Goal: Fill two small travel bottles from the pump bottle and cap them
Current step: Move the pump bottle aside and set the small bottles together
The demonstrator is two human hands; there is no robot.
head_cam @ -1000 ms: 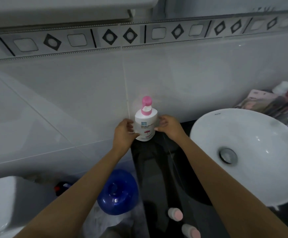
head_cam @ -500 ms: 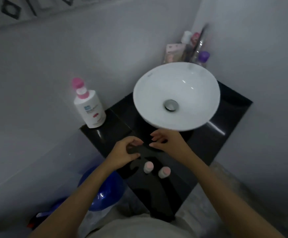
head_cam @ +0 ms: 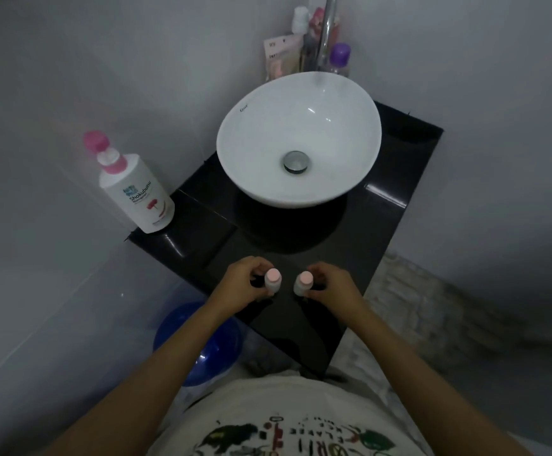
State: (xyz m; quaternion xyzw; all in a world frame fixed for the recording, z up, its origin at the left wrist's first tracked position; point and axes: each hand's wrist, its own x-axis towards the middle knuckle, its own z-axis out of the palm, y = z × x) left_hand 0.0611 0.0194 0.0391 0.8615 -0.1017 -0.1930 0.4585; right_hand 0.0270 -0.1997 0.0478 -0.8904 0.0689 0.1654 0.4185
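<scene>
Two small white travel bottles with pink caps stand upright on the black counter near its front edge. My left hand wraps its fingers around the left travel bottle. My right hand grips the right travel bottle. Both caps are on. The white pump bottle with a pink pump stands alone at the counter's far left corner against the wall, well away from both hands.
A white bowl sink fills the middle of the counter, with a chrome tap and several toiletries behind it. A blue round bin sits on the floor below the counter's left side.
Both hands left the pump bottle, came back to the front of the counter and closed on the two small bottles. My view tilted down and right.
</scene>
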